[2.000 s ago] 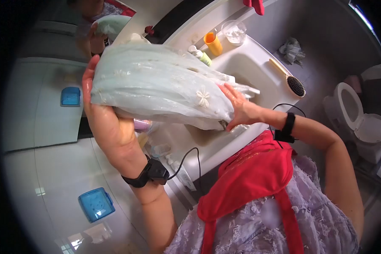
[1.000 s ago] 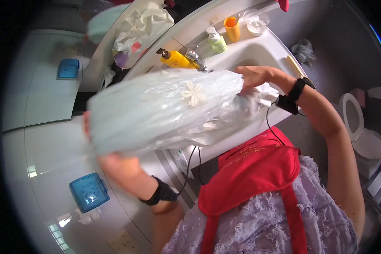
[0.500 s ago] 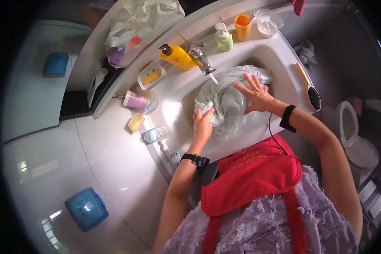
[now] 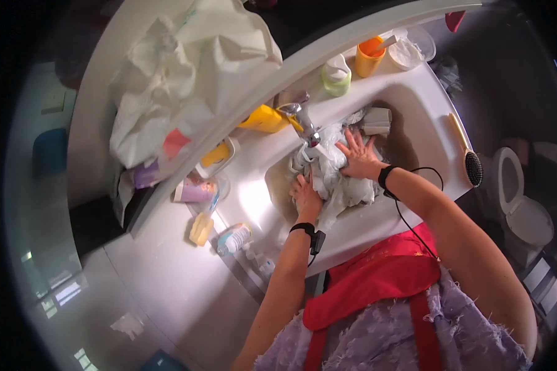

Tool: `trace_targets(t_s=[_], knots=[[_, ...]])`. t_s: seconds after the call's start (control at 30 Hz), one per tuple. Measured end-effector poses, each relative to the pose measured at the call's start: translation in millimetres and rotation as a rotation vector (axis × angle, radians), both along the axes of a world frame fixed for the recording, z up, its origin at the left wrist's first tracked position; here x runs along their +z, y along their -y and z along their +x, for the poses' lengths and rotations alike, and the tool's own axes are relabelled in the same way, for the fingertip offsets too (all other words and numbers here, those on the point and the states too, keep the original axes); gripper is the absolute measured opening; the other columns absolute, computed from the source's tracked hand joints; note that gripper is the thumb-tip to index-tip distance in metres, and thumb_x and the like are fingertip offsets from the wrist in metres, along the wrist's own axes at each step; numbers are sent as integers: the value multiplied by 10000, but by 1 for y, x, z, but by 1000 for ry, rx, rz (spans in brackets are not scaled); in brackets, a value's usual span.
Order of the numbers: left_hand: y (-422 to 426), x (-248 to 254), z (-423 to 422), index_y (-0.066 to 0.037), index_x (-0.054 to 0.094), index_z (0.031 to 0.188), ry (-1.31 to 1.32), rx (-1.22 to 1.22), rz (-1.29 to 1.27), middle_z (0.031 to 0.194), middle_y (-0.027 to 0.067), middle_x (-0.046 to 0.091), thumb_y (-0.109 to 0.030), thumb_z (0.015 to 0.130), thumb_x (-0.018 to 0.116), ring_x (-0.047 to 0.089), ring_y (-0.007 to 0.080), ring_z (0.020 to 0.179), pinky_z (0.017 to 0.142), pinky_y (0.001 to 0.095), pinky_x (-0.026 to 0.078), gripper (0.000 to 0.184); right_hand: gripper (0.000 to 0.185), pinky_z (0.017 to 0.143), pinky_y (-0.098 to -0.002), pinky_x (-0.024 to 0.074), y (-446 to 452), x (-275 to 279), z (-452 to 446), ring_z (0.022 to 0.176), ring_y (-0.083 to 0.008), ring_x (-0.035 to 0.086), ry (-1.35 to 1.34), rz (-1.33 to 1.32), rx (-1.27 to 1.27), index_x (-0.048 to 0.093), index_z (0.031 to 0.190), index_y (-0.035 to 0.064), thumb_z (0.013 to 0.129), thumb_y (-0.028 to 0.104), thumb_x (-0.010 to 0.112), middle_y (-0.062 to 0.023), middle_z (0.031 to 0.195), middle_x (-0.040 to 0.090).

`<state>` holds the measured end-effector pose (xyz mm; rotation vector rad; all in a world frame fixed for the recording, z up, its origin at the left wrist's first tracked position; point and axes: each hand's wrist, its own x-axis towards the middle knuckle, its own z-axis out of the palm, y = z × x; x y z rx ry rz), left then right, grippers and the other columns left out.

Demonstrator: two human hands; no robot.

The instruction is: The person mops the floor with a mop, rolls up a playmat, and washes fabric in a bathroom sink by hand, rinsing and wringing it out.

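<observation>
A wet, crumpled translucent plastic bag lies bunched in the white sink, with cloudy water around it. My right hand presses on its upper right part, fingers spread. On the lower left side, my left hand pushes against the plastic, its fingers extended and partly hidden in the folds. A pale cylindrical piece shows at the bag's far end; what it is I cannot tell. Above the bag stands the metal faucet.
Along the sink's back edge are a yellow pump bottle, a green soap bottle and an orange cup. A hairbrush rests on the right rim. Several bottles and a sponge sit at left. A toilet stands at right.
The bag has gone from a puffed, rounded bundle to a flatter, crumpled heap. Both hands have moved down deeper into the sink, and the view has leaned forward.
</observation>
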<state>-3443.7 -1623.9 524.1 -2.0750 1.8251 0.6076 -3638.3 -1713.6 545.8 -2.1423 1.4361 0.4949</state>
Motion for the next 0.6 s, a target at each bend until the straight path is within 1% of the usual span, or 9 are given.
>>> trace_targets(t_s=[0.03,0.17,0.27,0.3,0.37,0.4,0.47,0.53,0.6], knots=[[2,4,-1,-275,251,1480,-26,13,15,1256,122,340,-148,752,671,379,356,1213,976,552,341,850,943,1024,-731,184,1,-3,2,1441,-417,42,-44,47,16,221,1504,179,761,628,589,-187,1573,13],[2,0,6,-264,264,1470,-94,-4,-9,1310,132,292,-179,771,659,350,402,1231,960,588,337,807,938,1036,-672,255,-1,-16,5,1435,-427,77,-3,58,-19,191,1514,239,769,624,612,-165,1581,-18],[-9,-28,21,-242,275,1463,-93,-86,-226,1336,174,337,-103,767,624,388,416,1235,969,557,367,791,950,997,-686,303,-2,-9,3,1437,-423,59,-12,-20,4,203,1511,239,756,641,616,-166,1581,-15],[-5,-20,26,-228,299,1454,-205,-47,-140,1331,188,368,-70,761,604,409,416,1231,975,531,378,773,963,963,-699,335,1,1,3,1437,-420,56,-50,-31,25,210,1509,244,741,651,623,-169,1580,-6],[19,7,39,-198,346,1434,-435,20,19,1322,216,430,-4,747,565,451,414,1221,986,479,401,746,1013,972,-706,323,5,16,-6,1426,-440,105,3,27,36,182,1514,262,709,627,676,-178,1578,4],[14,27,41,-182,380,1411,-465,53,-19,1309,227,454,19,736,553,465,410,1213,996,453,400,726,1030,989,-689,324,7,29,-11,1421,-449,124,38,81,35,172,1515,268,699,608,699,-182,1577,16],[9,77,40,-152,447,1365,-518,105,-102,1282,249,502,64,713,529,494,402,1198,1014,403,398,692,1129,1031,-611,345,9,8,-30,1410,-466,149,187,82,64,142,1516,288,628,508,803,-202,1565,72],[-6,133,29,-84,506,1298,-666,253,-334,1288,213,517,90,692,526,493,350,1220,1032,393,384,631,1185,1042,-574,357,8,5,-47,1408,-467,154,274,71,143,119,1518,296,595,456,843,-210,1558,99],[-15,166,38,-55,507,1285,-790,358,-481,1273,188,534,109,678,513,504,311,1215,1037,369,377,629,1317,1020,-637,342,-3,39,-52,1415,-459,130,368,103,69,12,1512,340,534,373,894,-208,1562,52]])
